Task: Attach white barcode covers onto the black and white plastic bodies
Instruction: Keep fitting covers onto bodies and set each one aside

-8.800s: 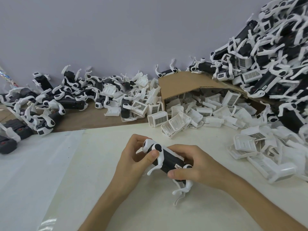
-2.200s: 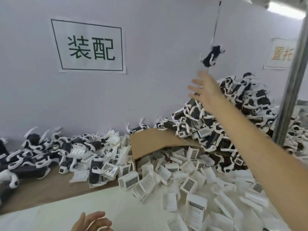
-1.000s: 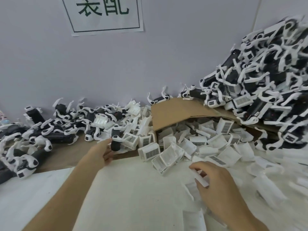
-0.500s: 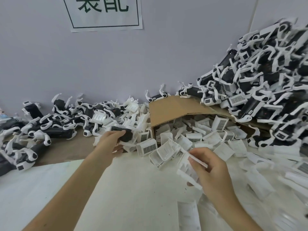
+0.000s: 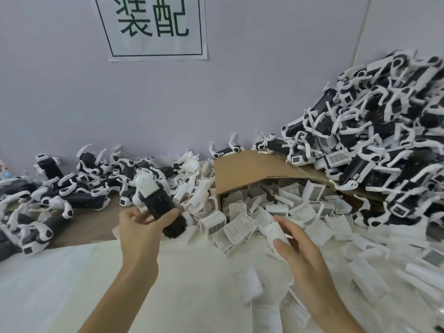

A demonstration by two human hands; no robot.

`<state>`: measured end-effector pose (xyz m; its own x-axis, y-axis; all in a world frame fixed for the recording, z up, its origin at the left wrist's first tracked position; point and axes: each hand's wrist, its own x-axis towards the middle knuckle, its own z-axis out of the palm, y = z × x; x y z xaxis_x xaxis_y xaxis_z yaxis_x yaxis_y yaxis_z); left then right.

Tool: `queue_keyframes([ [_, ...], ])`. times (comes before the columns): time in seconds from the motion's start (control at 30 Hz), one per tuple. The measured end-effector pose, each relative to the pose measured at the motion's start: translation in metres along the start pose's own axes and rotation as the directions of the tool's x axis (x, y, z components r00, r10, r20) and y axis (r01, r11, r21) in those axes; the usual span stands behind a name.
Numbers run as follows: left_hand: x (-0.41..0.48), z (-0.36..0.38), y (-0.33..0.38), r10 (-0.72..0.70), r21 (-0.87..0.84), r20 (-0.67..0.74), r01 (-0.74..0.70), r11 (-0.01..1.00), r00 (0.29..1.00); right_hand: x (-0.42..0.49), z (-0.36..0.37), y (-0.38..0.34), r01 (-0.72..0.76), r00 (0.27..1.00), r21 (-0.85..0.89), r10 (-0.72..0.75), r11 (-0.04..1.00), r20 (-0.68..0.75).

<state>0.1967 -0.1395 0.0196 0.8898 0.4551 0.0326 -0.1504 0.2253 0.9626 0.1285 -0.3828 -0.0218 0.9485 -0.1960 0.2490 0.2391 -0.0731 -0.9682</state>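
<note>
Black and white plastic body (image 5: 157, 200): centre-left of frame, lifted off the table, tilted, white end uppermost. Gripped by left hand (image 5: 140, 228), thumb and fingers curled round its black lower part.
White barcode cover (image 5: 271, 231): just right of centre, pinched between thumb and fingers of right hand (image 5: 302, 251), above white table (image 5: 192, 284).
Cardboard box (image 5: 242, 169) on its side at centre; loose covers (image 5: 310, 212) spilling from it toward lower right.
Tall heap of bodies (image 5: 384, 145) at upper right against wall; lower scatter of bodies (image 5: 79, 195) at left.
Printed sign (image 5: 156, 27) on wall, top centre.
</note>
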Motion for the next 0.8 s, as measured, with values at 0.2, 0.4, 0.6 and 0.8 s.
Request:
queue_keyframes([
  [0.2, -0.065, -0.033, -0.012, -0.402, -0.195, 0.607, 0.618, 0.761, 0.686, -0.006, 0.003, -0.008, 0.121, 0.989, -0.175, -0.104, 0.977, 0.102],
  [0.4, -0.089, -0.033, -0.025, -0.390, -0.255, 0.558, 0.598, 0.760, 0.733, -0.019, 0.013, -0.013, 0.340, 0.941, -0.440, -0.303, 0.831, 0.153],
  [0.6, -0.093, -0.030, -0.025, -0.442, -0.223, 0.656, 0.717, 0.661, 0.612, -0.032, 0.023, -0.016, 0.540, 0.839, -0.457, -0.495, 0.707, 0.225],
  [0.8, -0.102, -0.034, -0.026, -0.336, -0.300, 0.752, 0.749, 0.591, 0.567, -0.033, 0.026, -0.012, 0.657, 0.750, -0.448, -0.583, 0.606, 0.311],
])
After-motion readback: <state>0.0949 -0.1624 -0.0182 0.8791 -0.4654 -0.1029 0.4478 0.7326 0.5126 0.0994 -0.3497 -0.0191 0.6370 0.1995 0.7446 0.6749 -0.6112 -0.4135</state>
